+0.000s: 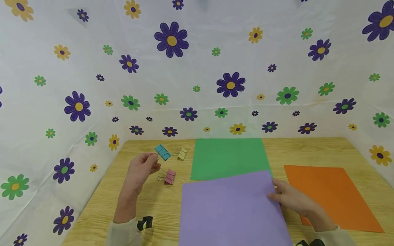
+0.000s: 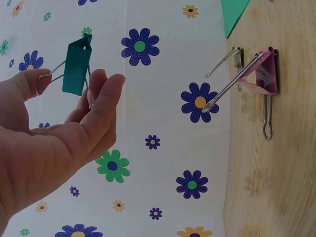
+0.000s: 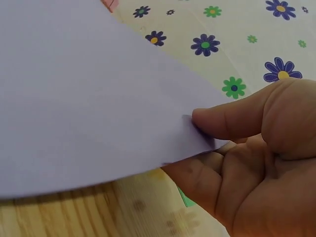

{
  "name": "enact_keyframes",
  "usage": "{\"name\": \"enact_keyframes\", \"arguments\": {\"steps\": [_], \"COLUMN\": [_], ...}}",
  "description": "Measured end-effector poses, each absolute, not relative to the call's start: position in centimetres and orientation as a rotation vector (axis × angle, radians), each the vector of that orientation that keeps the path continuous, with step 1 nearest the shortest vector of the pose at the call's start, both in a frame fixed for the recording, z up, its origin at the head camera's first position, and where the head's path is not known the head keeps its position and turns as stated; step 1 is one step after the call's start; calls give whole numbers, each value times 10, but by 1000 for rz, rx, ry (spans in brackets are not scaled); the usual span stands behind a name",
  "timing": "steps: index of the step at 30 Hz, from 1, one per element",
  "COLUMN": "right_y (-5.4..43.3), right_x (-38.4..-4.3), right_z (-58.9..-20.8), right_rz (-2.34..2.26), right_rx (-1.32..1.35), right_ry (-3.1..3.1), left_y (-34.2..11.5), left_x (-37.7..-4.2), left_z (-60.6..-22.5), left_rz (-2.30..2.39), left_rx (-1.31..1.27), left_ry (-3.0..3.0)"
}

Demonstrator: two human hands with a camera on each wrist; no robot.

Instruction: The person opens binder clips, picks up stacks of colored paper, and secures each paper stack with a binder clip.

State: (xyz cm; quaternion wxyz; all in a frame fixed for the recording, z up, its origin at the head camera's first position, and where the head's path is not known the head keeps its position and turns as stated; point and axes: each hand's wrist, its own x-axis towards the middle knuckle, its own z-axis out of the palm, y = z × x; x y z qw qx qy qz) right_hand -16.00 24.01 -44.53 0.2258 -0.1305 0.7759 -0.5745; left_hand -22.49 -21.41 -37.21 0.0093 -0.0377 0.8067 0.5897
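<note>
Left hand (image 1: 141, 169) up, curled, pinching blue clip (image 1: 162, 152); right hand (image 1: 293, 197) pinches purple paper (image 1: 229, 212) near corner, thumb on top.

L hand (image 1: 141, 169) up on left, thumb & fingers pinching; R hand (image 1: 290, 195) nr right, thumb over fingers, pinching too!

This is a screened-off workspace. White flower-printed sheeting (image 1: 197, 66) stands behind and on both sides of a wood-grain tabletop (image 1: 303, 152), hiding the wider room.
</note>
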Motion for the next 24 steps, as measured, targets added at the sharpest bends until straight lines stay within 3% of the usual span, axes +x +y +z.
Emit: {"name": "enact_keyframes", "arguments": {"steps": [15,24], "right_y": [244,250], "right_x": [-161,-157], "right_z": [-445,-429], "right_rz": [-1820,-1872], "right_rx": [-334,-458], "right_ry": [2075,2179], "left_y": [-214,-215], "left_x": [-226,-228], "left_z": [-370,-373], "left_rz": [1927,1942], "left_rx": [-153,-80], "left_ry": [2490,2460]}}
